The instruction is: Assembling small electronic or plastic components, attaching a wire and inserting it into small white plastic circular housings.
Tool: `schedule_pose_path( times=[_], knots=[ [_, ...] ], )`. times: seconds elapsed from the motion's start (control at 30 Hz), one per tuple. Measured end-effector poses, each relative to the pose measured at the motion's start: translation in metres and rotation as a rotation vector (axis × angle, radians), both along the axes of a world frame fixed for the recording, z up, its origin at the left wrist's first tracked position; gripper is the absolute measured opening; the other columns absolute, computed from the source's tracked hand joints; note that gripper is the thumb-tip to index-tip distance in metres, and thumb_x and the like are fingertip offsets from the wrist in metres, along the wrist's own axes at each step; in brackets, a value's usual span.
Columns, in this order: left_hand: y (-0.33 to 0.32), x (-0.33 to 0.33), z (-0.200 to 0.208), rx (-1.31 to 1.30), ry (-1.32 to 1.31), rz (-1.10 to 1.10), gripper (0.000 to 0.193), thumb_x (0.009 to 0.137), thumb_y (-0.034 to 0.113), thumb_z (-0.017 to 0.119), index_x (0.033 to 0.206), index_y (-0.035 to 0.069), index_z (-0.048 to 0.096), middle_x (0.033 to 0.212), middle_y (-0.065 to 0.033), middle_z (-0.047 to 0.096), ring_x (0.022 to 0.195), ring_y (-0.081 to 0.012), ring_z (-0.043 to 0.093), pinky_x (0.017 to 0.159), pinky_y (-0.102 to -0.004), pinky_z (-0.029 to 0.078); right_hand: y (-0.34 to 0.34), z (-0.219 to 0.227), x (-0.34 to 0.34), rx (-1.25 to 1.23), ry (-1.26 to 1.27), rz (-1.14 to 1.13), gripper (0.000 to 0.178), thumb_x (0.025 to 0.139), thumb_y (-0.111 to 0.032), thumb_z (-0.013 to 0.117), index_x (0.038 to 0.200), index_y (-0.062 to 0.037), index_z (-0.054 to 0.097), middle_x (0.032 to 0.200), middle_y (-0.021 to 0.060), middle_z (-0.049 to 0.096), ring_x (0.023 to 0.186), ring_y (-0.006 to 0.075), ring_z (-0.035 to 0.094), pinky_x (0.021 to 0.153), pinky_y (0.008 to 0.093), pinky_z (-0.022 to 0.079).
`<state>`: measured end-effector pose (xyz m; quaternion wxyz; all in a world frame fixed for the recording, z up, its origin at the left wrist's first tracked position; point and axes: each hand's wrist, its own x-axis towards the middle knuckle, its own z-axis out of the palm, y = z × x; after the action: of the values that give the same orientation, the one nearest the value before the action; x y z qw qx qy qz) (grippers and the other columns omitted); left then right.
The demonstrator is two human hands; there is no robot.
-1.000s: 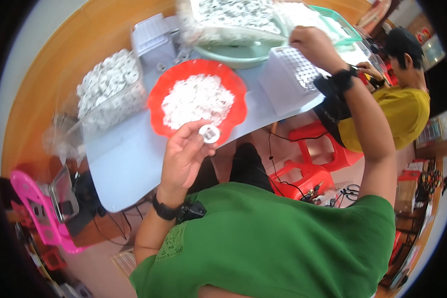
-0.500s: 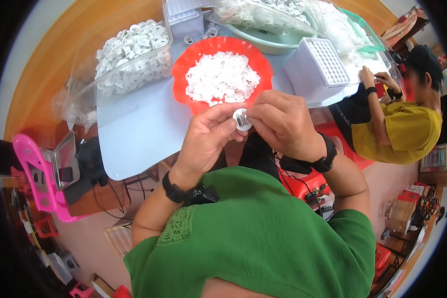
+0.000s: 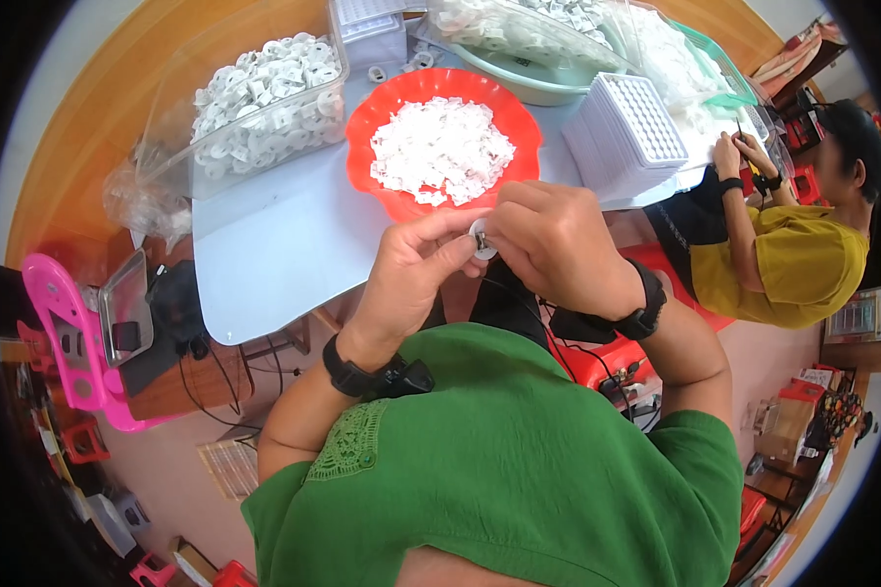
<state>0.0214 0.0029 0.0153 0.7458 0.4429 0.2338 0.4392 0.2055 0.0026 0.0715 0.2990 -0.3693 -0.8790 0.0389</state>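
Gone from beside the trays [image 3: 625, 132] since a second ago, the right hand [image 3: 558, 235] is now meeting the left hand [image 3: 406, 269] at a white disc [image 3: 480, 237] just in front of the red bowl [image 3: 360, 152], so both are working one piece. Left thumb and fingers are pinching it, while right fingertips are bearing on its face — bent fingers are hiding whether they are gripping anything. Beyond, a clear tub [image 3: 519, 37] is running off the top edge.
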Motion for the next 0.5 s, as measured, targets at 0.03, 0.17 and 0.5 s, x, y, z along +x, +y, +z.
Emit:
schedule_pose_path(
  times=[0.03,0.17,0.5],
  knots=[
    [0.000,0.000,0.001,-0.002,0.007,-0.006,0.029,0.092,0.005,0.055,0.121,-0.004,0.056,0.098,-0.0077,0.065,0.084,-0.0114,0.060,0.073,-0.0240,0.050,0.000,0.001,0.000,-0.032,0.007,-0.020,0.013,0.068,-0.002,0.067,0.073,-0.0030,0.055,0.069,0.0097,0.054,0.060,0.0312,0.054,0.051,0.0370,0.043],
    [0.000,0.006,0.000,0.058,0.095,-0.010,0.028,0.093,0.006,0.053,0.119,-0.004,0.058,0.096,-0.0066,0.065,0.082,-0.0097,0.060,0.074,-0.0235,0.049,0.005,0.003,0.008,-0.241,0.056,-0.080,0.012,0.068,-0.001,0.067,0.074,-0.0014,0.057,0.065,0.0092,0.055,0.058,0.0262,0.055,0.053,0.0343,0.044],
    [0.009,0.000,-0.003,-0.044,-0.031,0.016,0.029,0.092,0.005,0.055,0.120,-0.004,0.056,0.098,-0.0080,0.065,0.081,-0.0118,0.061,0.072,-0.0240,0.050,0.054,0.057,0.098,-0.365,0.222,-0.235,0.004,0.079,-0.001,0.061,0.082,0.0012,0.063,0.067,0.0017,0.058,0.061,0.0053,0.050,0.055,0.0228,0.043]
  ],
)
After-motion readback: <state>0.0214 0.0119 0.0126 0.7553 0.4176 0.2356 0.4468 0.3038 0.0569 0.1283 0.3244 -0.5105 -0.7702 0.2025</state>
